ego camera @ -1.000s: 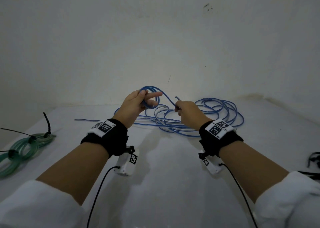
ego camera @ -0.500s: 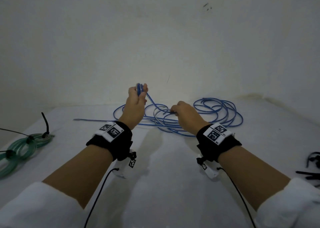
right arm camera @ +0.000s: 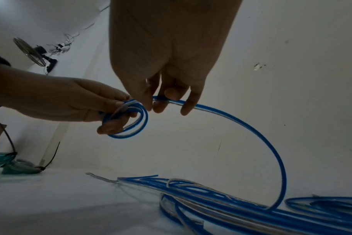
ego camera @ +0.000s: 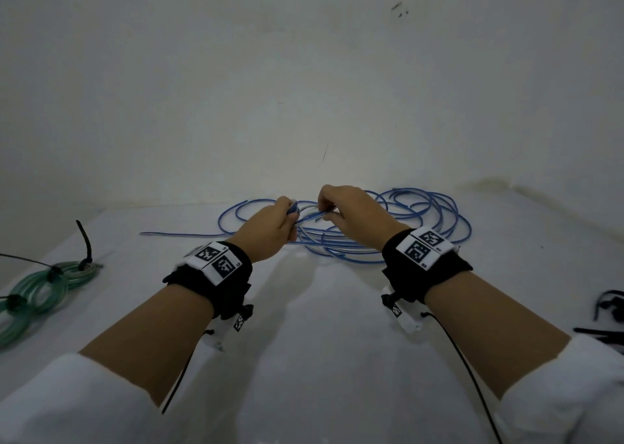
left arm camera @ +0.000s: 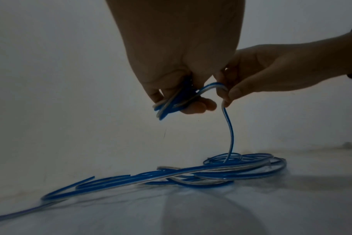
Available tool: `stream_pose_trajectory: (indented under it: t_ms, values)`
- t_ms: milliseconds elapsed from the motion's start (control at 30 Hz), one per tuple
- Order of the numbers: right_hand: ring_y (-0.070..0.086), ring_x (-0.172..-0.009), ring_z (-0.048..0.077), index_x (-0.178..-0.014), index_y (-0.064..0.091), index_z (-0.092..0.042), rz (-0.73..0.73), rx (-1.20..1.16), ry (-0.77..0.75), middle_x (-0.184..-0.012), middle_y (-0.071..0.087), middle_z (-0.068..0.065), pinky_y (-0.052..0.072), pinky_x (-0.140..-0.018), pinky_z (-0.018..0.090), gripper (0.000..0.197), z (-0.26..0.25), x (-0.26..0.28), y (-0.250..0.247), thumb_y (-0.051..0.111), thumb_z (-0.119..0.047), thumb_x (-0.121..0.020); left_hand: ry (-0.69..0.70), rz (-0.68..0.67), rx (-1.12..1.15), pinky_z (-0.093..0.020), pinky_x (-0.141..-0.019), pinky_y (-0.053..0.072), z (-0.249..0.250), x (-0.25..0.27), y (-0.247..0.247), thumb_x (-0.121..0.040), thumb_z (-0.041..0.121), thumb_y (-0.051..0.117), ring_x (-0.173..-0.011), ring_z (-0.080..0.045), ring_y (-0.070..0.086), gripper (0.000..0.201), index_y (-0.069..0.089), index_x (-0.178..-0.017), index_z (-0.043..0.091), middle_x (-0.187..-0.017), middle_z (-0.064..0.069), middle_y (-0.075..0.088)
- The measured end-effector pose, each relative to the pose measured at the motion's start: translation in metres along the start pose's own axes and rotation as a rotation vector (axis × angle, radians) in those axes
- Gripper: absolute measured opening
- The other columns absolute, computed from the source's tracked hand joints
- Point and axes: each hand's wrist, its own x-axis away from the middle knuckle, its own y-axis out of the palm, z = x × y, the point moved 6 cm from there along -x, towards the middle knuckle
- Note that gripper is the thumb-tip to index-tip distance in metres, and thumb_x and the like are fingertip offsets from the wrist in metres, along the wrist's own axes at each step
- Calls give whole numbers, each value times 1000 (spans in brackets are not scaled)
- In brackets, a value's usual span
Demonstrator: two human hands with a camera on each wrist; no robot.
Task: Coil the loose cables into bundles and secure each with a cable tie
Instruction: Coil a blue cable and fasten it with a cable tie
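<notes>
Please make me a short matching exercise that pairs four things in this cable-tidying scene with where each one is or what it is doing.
Things
1. left hand
2. right hand
3. green cable bundle
4. spare black cable ties

Places or states
A. lying at the table's right edge
B. gripping a small coil of the blue cable
C. tied up, lying at the table's left edge
D. pinching the blue strand that leads down to the loose pile

Pairs: 1-B, 2-D, 3-C, 4-A
</notes>
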Motion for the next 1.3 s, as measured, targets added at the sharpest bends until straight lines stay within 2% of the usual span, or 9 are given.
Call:
stream_pose_trajectory:
  t_ms: [167,300,367,533,633,833,1033,1200,1300]
  values:
    - [55,-88,29,-91,64,-4,48,136,-7,-90,66,12,43,-74,36,9,4,-6,-3,57,-1,-86,18,-36,46,-13,-57,40,8,2,1,-99,16,34,-62,-11,55,13,41,-90,11,-72,9,63]
    - [58,-85,30,-92,66,-8,31,176,-92,-95,62,10,47,-74,45,11,-1,-8,-2,58,-4,-86,43,-52,155,-22,-65,43,19,1,-1,-99,13,35,-63,-12,53,10,43,-93,9,-72,5,61]
    - [55,-88,28,-95,63,-10,27,165,-86,-97,60,8,45,-77,46,10,-3,-8,-2,55,-9,-89,59,-71,176,-24,-61,40,23,0,-1,-99,14,36,-60,-12,48,15,42,-86,13,-68,6,56]
    - [48,-89,20,-98,55,-11,-12,6,-35,-94,58,2,41,-81,35,11,2,-4,-2,58,-17,-89,18,-41,283,-27,-60,31,15,-3,-1,-99,12,37,-56,-11,36,28,35,-73,21,-63,5,40]
    - [44,-81,17,-94,56,-5,-25,-19,-18,-90,58,7,41,-76,34,7,0,-3,-2,57,-9,-89,-11,-48,409,-23,-58,31,16,-1,-3,-100,10,34,-53,-8,37,27,35,-74,16,-63,0,39]
    - [57,-85,27,-95,62,-4,102,24,-35,-91,66,12,46,-75,39,11,-6,-9,-7,53,-9,-90,-1,-151,469,-15,-59,39,25,4,-2,-100,10,31,-51,-2,45,25,43,-78,10,-65,-5,45]
    - [57,-87,29,-100,58,-8,150,71,167,-96,65,11,46,-72,38,11,18,-5,-8,51,-11,-92,-14,-3,673,-13,-53,36,32,5,-16,-101,6,24,-48,-1,39,30,38,-75,10,-65,-4,36]
    - [58,-88,31,-104,55,-5,133,56,285,-98,64,15,48,-73,40,13,37,5,-4,48,-6,-92,-61,208,815,-18,-59,44,16,2,-31,-102,14,28,-53,-6,51,28,49,-83,10,-59,8,62]
    - [59,-80,33,-106,50,-3,146,-4,346,-94,61,19,50,-70,45,15,37,5,-4,47,-2,-91,-28,223,935,-18,-67,51,22,2,-34,-102,16,25,-61,-8,62,28,49,-88,9,-79,2,72]
